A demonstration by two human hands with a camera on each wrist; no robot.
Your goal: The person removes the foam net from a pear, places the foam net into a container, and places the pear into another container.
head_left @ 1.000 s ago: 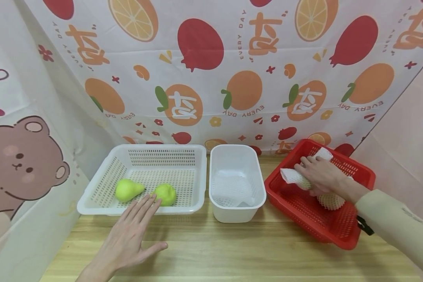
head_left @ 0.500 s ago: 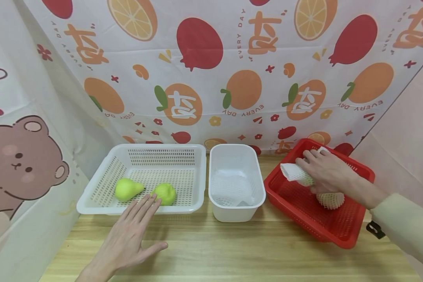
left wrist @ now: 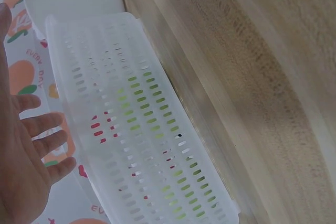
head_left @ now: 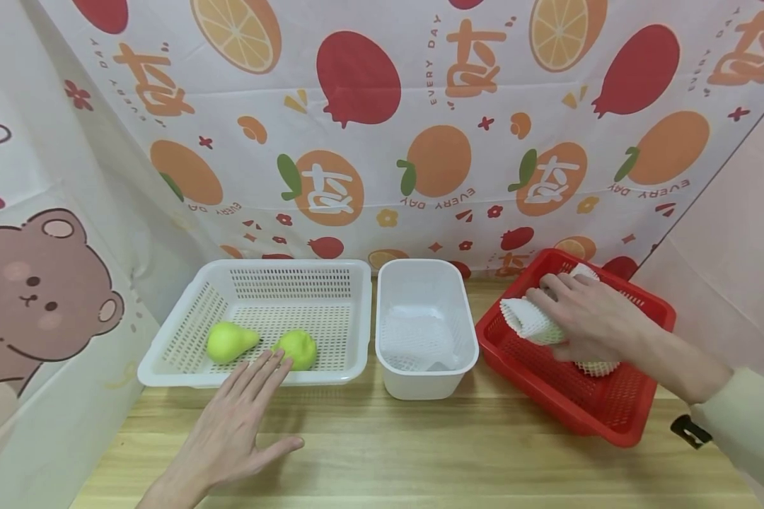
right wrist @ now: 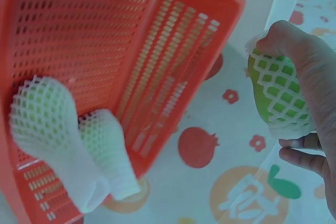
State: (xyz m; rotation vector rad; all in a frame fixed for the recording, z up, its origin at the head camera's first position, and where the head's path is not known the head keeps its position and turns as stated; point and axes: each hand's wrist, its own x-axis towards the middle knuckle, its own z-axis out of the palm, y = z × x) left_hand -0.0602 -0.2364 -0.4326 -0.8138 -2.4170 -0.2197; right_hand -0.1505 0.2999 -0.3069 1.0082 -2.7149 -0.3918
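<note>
My right hand [head_left: 601,318] grips a green fruit in a white foam net [right wrist: 278,87] over the red basket [head_left: 535,396]. Thumb and fingers wrap the net in the right wrist view. Two more netted fruits lie in that basket, a larger one [right wrist: 44,114] and a slimmer one [right wrist: 105,145]. My left hand [head_left: 232,417] is spread flat at the front rim of the white basket [head_left: 172,360], its fingertips overlapping a round green fruit [head_left: 301,348] in the head view. Beside that fruit lies a green pear [head_left: 228,343] without a net.
A deep white bin [head_left: 428,385] stands between the two baskets, with some clear or white material at its bottom. A black clip-like object [head_left: 690,430] shows by the right sleeve. Printed cloth [head_left: 382,170] hangs behind, above the wooden table [head_left: 382,452].
My right hand has lifted the netted fruit slightly within the red basket, and the right forearm and sleeve have shifted down and right. The left hand stays put.
</note>
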